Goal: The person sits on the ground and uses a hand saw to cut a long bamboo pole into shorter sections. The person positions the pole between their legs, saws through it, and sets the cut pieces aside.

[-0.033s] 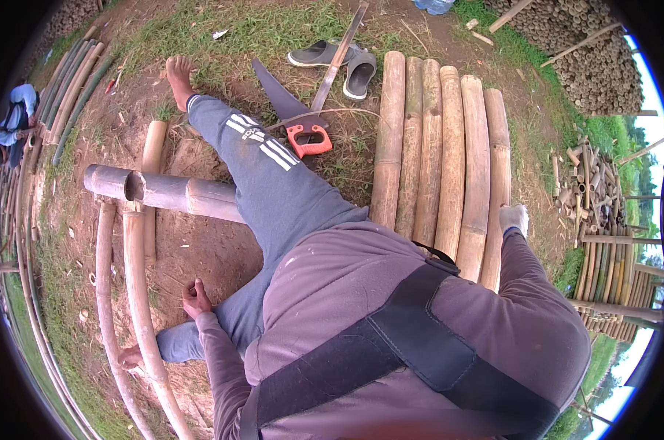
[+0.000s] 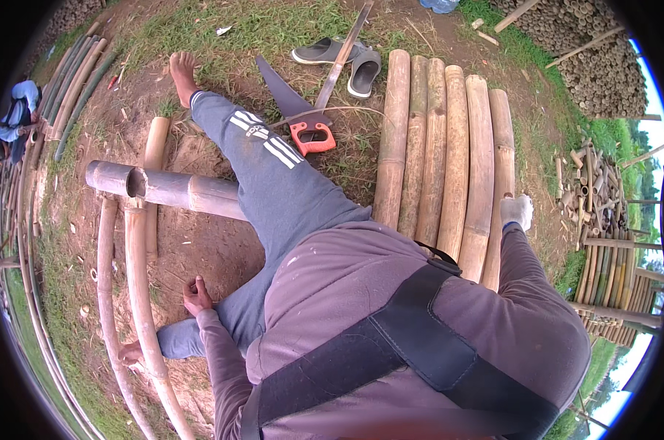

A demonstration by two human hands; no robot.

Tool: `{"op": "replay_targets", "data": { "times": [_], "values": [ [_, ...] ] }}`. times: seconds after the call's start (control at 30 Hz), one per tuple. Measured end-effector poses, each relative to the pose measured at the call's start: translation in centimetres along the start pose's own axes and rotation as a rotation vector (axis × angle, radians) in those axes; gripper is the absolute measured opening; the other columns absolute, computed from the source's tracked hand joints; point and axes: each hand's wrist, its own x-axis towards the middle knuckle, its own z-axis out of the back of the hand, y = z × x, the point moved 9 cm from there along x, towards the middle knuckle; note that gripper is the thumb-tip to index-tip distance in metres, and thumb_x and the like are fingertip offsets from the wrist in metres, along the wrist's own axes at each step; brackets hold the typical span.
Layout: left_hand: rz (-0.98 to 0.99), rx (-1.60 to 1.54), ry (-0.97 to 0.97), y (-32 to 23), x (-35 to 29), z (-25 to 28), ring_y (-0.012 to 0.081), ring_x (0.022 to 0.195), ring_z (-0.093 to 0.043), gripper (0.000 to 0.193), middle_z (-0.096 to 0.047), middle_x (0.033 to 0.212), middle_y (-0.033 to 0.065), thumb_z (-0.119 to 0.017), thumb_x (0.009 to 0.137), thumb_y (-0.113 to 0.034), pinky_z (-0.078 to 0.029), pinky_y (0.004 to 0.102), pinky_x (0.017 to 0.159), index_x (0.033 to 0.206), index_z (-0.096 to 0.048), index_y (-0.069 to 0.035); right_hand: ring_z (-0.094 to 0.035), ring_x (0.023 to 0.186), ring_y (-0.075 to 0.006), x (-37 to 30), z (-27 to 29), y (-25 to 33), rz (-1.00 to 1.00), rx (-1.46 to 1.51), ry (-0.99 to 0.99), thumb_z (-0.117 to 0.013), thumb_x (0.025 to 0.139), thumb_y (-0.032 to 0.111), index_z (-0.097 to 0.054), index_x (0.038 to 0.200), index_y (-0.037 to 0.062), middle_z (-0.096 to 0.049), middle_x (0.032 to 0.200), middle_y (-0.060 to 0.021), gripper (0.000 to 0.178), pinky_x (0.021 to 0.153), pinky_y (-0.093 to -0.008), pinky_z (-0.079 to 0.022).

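My bare left hand (image 2: 196, 296) hangs above the soil beside my bent leg, thumb raised and fingers loosely curled, with nothing visible in it. Close by stand two pale bamboo poles (image 2: 138, 271), under a dark bamboo length (image 2: 169, 188) with a notch cut in its top; my leg lies over its right end. On the right, my right hand (image 2: 517, 211), in a white glove, is at the outer edge of a row of bamboo poles (image 2: 455, 158). One fingertip shows; its other fingers are hidden. A handsaw (image 2: 312, 137) with an orange handle lies on the grass ahead.
Grey clogs (image 2: 363, 72) lie beyond the saw, near a long flat blade-like strip (image 2: 343, 55). Another person (image 2: 18, 117) in blue is at the far left, beside bamboo poles (image 2: 75, 81). Bamboo stacks (image 2: 574, 59) and cut offcuts (image 2: 592, 180) stand at the right.
My gloved right hand has shifted slightly outward, and a fingertip now shows at the pole's edge. The whole view has moved a little. My left hand keeps nearly the same pose.
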Motion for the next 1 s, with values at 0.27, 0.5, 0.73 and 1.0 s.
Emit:
{"op": "replay_targets", "data": {
  "times": [0.27,0.5,0.73,1.0],
  "values": [
    [-0.016,-0.030,-0.021,-4.3,-1.5,-0.2,0.0143,0.077,-0.069,0.034,-0.077,0.087,0.0086,-0.081,0.095,-0.033,-0.056,0.0326,0.073,0.106,-0.075,-0.001,-0.071,0.107,-0.0400,-9.3,-5.9,37.7,1.145,0.302,0.055,-0.071,0.089,0.030,-0.073,0.125,0.0092,-0.074,0.112,-0.0221,0.041,0.094,-0.0514,-0.056],
    [0.020,-0.088,-0.083,-5.0,-3.3,1.0,0.0130,0.073,-0.066,0.032,-0.075,0.083,0.0064,-0.081,0.096,-0.031,-0.055,0.0311,0.070,0.104,-0.073,0.000,-0.071,0.123,-0.0336,-20.2,-13.9,55.1,1.351,0.189,0.471,-0.069,0.088,0.020,-0.073,0.132,0.0122,-0.076,0.126,-0.0155,0.045,0.103,-0.0472,-0.058],
    [0.058,-0.057,0.026,-0.3,-1.3,-2.3,0.0149,0.071,-0.066,0.037,-0.074,0.080,0.0073,-0.082,0.092,-0.036,-0.055,0.0325,0.068,0.101,-0.074,-0.001,-0.079,0.097,-0.0337,-23.8,-5.6,56.2,1.775,0.023,0.182,-0.077,0.084,0.021,-0.079,0.105,0.0129,-0.079,0.099,-0.0119,0.023,0.080,-0.0496,-0.062],
    [0.055,0.073,0.062,-3.9,-0.4,-3.9,0.0205,0.075,-0.071,0.038,-0.078,0.085,0.0126,-0.082,0.092,-0.036,-0.058,0.0359,0.073,0.107,-0.075,-0.002,-0.076,0.107,-0.0352,-20.9,-9.0,55.6,1.572,0.145,0.289,-0.071,0.085,0.018,-0.077,0.110,0.0078,-0.077,0.108,-0.0164,0.027,0.087,-0.0509,-0.063]
  ]
}}
